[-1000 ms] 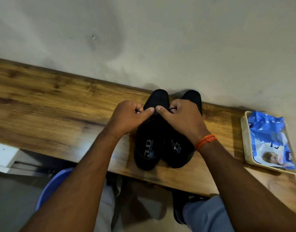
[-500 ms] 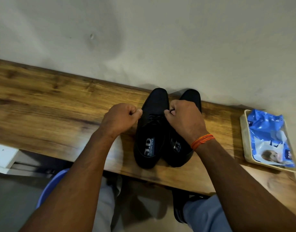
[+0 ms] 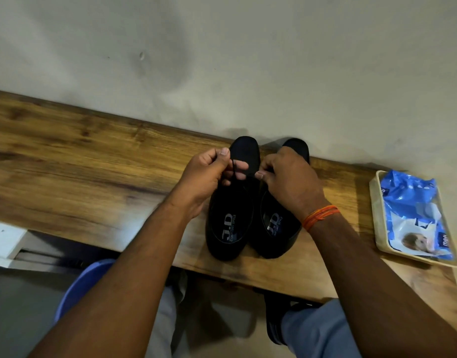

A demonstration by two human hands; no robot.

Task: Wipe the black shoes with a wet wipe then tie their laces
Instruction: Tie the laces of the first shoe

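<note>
Two black shoes stand side by side on the wooden table (image 3: 93, 161), toes toward the wall. Over the left shoe (image 3: 230, 223) my left hand (image 3: 209, 177) pinches a thin black lace (image 3: 233, 174) between thumb and fingers, the lace running down to the shoe's eyelets. My right hand (image 3: 287, 182), with an orange thread round its wrist, pinches the lace's other end above the gap between the shoes and covers the front of the right shoe (image 3: 276, 233).
A cream tray (image 3: 377, 228) at the table's right end holds a blue wet-wipe pack (image 3: 413, 210). The wall runs close behind the shoes. My knees and a blue stool (image 3: 80, 288) are below the table's front edge.
My left hand has lifted and turned palm-up over the left shoe, drawing the lace upward. My right hand stayed near the shoes' middle, still pinching its lace end.
</note>
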